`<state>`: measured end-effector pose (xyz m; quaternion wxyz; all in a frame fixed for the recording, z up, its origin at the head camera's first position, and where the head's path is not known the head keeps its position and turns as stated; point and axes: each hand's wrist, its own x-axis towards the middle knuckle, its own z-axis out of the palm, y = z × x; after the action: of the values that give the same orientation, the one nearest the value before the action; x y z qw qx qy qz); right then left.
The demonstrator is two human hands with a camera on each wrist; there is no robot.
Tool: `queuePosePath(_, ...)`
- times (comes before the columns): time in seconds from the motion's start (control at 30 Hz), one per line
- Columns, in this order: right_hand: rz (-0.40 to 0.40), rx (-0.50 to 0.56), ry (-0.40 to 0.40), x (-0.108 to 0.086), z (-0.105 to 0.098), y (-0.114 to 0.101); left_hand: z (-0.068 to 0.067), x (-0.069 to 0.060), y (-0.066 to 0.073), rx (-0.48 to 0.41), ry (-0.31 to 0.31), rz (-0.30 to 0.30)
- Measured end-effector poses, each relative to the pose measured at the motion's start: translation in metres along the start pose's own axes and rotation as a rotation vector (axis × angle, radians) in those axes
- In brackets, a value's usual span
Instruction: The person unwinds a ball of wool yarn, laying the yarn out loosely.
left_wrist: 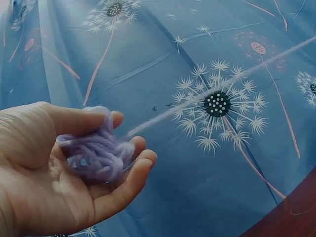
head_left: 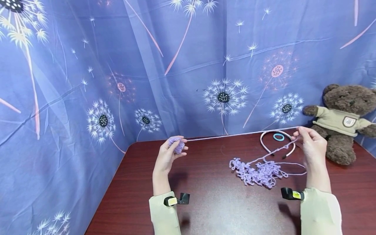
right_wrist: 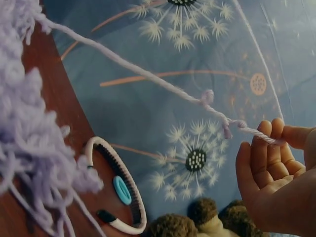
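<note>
My left hand (head_left: pixel 165 156) holds a small bundle of purple yarn (left_wrist: pixel 101 158), its thumb pressing the strands against the curled fingers. From that bundle one strand (head_left: pixel 223 136) runs taut across to my right hand (head_left: pixel 312 143), raised above the table's right side. Thumb and fingertips of the right hand pinch the yarn, as the right wrist view also shows. A second length, with small knots along it (right_wrist: pixel 170 89), slopes from the right fingers down to a loose, tangled purple yarn heap (head_left: pixel 258 173) on the table. A thin loop spreads from the heap's right side.
A pale headband (head_left: pixel 262 141) lies near the table's back edge, with a blue ring (head_left: pixel 278 137) inside its curve. At the back right sits a brown teddy bear (head_left: pixel 340 148) in a light shirt. A blue dandelion-print curtain (head_left: pixel 182 98) hangs behind the dark red table (head_left: pixel 211 209).
</note>
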<state>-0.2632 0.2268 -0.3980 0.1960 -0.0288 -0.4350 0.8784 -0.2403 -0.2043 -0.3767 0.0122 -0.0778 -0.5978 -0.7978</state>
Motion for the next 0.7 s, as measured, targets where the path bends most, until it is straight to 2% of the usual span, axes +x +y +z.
queuePosePath(0.23, 0.004, 0.025, 0.05, 0.006, -0.017, -0.001, -0.003, 0.0, 0.0, -0.106, -0.018, 0.063)
queuePosePath(0.33, 0.027, -0.021, 0.058, 0.009, -0.023, 0.001, -0.003, 0.0, 0.002, -0.157, -0.022, 0.077)
queuePosePath(0.5, 0.049, -0.2, 0.02, 0.01, -0.023, 0.012, 0.006, -0.001, 0.005, -0.196, 0.006, 0.071)
queuePosePath(0.6, 0.031, -0.34, 0.003, 0.009, -0.014, 0.02, 0.015, -0.001, 0.006, -0.201, 0.024, 0.053)
queuePosePath(0.7, -0.002, -0.524, -0.002, 0.006, 0.0, 0.029, 0.026, 0.0, 0.006, -0.21, 0.01, 0.045)
